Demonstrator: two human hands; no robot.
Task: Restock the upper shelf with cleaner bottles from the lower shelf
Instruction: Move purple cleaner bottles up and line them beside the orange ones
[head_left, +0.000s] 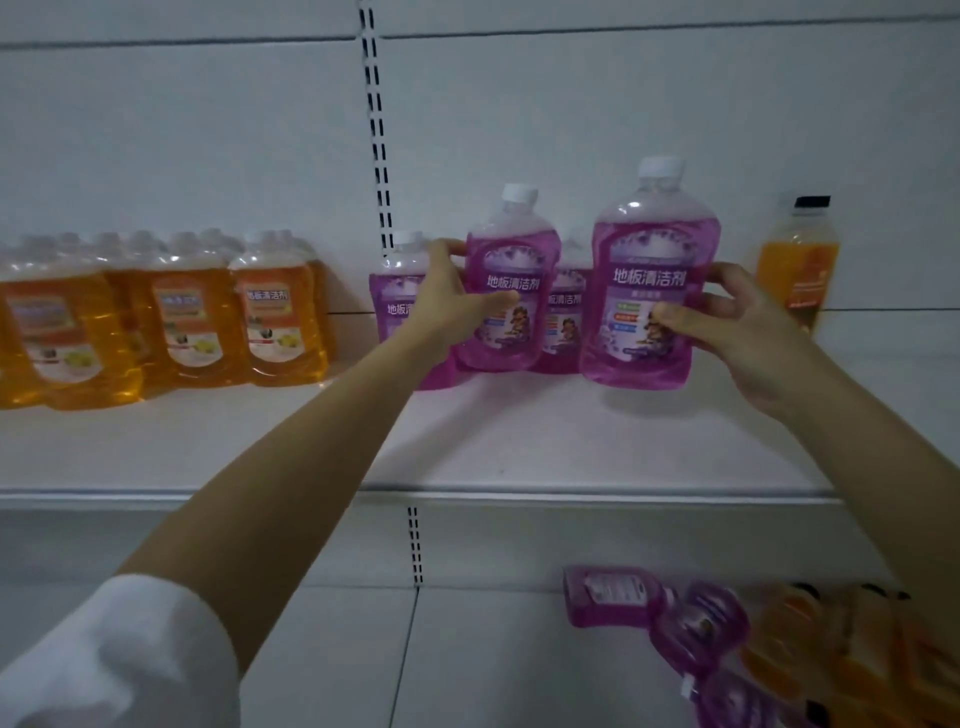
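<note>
Gripping one cleaner bottle apiece, both hands reach over the upper shelf (519, 447), as the head view shows it. The left hand (452, 304) wraps the left purple bottle (511, 270) from its left side, thumb across the front label and fingers curled behind the shoulder. The right hand (732, 322) clasps the right purple bottle (644, 249) from its right side, thumb on the label and fingers round the edge. Both bottles are upright with white caps on top, toward the back edge of the shelf and just right of the slotted upright (376, 130); whether their bases touch the shelf cannot be told. Two more purple bottles (563, 312) stand at the back edge, one partly hidden by the left hand, the other between the held pair. A block of orange bottles (197, 322) fills the back left of the shelf, and a black-capped orange bottle (797, 265) stands near the right end, just beyond the right hand. Below, on the lower shelf (311, 649), lying purple bottles (698, 634) sit toward the right end, beside blurred orange packs (831, 654). A white sleeve (119, 660) covers the left upper arm.
</note>
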